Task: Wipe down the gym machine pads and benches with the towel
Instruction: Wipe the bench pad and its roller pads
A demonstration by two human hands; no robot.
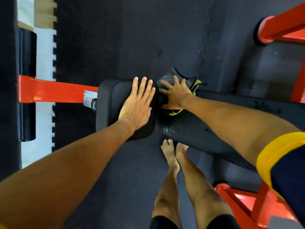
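A black seat pad (112,106) sits at the centre, fixed to a red frame. My left hand (138,103) lies flat on its top with the fingers straight. Right of it runs a long black bench pad (214,129). A grey towel with a yellow-green edge (189,81) lies bunched at the gap between the two pads. My right hand (176,93) presses on the towel with spread fingers. Much of the towel is hidden under that hand.
A red frame bar (54,91) runs left from the seat pad. More red frame legs (280,28) stand at the top right and lower right (239,202). My bare feet (171,156) stand on black rubber floor mats (132,38) just below the bench.
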